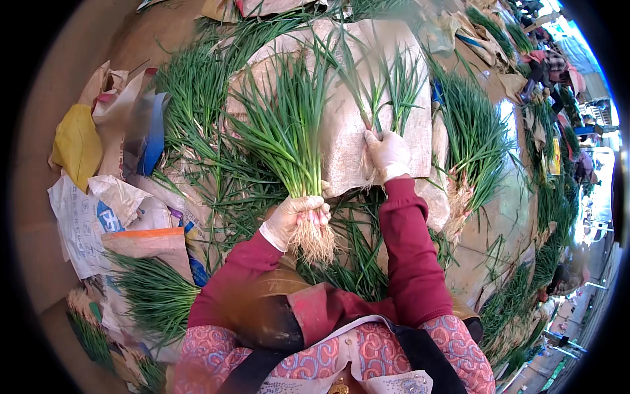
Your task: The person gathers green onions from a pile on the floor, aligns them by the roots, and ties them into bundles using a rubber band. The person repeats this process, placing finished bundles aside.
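Note:
My left hand (295,216), in a pale thin glove, is closed around a thick bunch of green onions (295,152) just above their pinkish bulbs. The bunch's leaves point away from me and its pale roots hang below the fist. To the right, my right hand (389,155), gloved too, pinches a few green onion stalks (375,103) near their base over a woven sack (339,125). Thin roots show beside that wrist. The palm and some of the fingers are hidden.
Loose green onions (197,98) lie in a pile to the left. A large bundle (472,133) rests to the right, another bundle (152,295) at lower left. Printed sacks (83,226) and a yellow bag piece (76,143) crowd the left. Other people (551,69) are at far right.

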{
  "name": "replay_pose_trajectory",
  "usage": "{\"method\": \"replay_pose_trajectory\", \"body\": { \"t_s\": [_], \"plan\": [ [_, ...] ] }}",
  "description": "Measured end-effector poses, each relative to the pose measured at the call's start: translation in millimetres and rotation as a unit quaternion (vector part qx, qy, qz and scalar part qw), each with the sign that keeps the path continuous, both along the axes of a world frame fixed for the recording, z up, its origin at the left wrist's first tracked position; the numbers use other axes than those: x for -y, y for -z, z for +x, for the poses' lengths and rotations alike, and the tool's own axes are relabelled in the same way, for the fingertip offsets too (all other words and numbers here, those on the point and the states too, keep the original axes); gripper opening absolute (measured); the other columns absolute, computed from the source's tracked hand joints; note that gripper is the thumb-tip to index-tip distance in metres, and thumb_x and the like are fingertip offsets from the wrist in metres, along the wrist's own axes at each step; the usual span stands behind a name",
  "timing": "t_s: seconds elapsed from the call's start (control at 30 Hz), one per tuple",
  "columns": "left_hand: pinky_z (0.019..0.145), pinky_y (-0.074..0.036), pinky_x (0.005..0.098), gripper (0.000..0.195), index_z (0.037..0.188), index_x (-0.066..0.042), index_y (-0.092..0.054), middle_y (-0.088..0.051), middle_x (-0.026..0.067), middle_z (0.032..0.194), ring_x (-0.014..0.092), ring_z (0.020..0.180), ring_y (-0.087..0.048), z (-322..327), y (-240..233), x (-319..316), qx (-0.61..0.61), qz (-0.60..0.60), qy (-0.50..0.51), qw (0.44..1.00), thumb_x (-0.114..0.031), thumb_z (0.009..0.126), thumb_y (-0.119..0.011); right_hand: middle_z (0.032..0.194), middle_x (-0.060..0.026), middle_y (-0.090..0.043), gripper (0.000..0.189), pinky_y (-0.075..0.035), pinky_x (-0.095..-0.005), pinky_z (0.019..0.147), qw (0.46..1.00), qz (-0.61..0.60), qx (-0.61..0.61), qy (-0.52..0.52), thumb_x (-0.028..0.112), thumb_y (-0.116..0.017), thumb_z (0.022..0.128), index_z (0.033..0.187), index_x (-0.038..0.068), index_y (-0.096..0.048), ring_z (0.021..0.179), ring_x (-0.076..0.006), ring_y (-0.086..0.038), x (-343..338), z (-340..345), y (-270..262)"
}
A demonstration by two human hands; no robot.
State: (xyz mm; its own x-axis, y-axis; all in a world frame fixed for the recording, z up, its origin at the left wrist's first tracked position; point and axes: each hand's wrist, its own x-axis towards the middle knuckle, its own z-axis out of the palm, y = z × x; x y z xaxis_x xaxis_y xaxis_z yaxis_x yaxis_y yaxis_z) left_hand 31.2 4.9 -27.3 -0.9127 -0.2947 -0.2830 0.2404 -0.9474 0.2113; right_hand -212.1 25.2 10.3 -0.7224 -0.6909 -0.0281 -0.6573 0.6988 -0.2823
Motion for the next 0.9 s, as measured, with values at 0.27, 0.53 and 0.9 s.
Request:
{"method": "replay_pose_trajectory", "body": {
  "t_s": [0.27, 0.53, 0.9],
  "plan": [
    [0.076, -0.054, 0.0387, 0.029, 0.108, -0.002, -0.052, -0.061, 0.0146, 0.102, 0.026, 0.076, -0.064, -11, -20, 1, 0.093, -0.036, -0.070, 0.993, -0.001, 0.080, -0.057, 0.060, -0.0123, -0.061, 0.022, -0.047, -0.0374, 0.052, 0.981, -0.134, 0.123, -0.073, 0.027, -0.060, 0.083, 0.074, 0.007, -0.063, 0.052, -0.0272, -0.061, -50, 77, -24],
    [0.070, -0.054, 0.0388, 0.023, 0.102, -0.001, -0.053, -0.061, 0.0130, 0.087, 0.024, 0.071, -0.063, -7, -7, -4, 0.049, -0.062, -0.030, 0.996, -0.007, 0.080, -0.058, 0.061, -0.0126, -0.060, 0.024, -0.044, -0.0362, 0.049, 0.968, -0.170, 0.071, -0.172, 0.026, -0.053, 0.088, 0.085, 0.004, -0.064, 0.050, -0.0258, -0.058, -52, 92, -19],
    [0.068, -0.054, 0.0404, 0.025, 0.099, -0.005, -0.049, -0.056, 0.0098, 0.086, 0.024, 0.072, -0.062, -1, -2, -2, 0.015, -0.048, -0.029, 0.998, -0.002, 0.076, -0.060, 0.058, -0.0040, -0.055, 0.024, -0.040, -0.0254, 0.047, 0.840, -0.264, 0.473, 0.037, 0.015, -0.051, 0.089, 0.074, -0.002, -0.059, 0.050, -0.0095, -0.049, -33, 110, 17]
  ]
}}
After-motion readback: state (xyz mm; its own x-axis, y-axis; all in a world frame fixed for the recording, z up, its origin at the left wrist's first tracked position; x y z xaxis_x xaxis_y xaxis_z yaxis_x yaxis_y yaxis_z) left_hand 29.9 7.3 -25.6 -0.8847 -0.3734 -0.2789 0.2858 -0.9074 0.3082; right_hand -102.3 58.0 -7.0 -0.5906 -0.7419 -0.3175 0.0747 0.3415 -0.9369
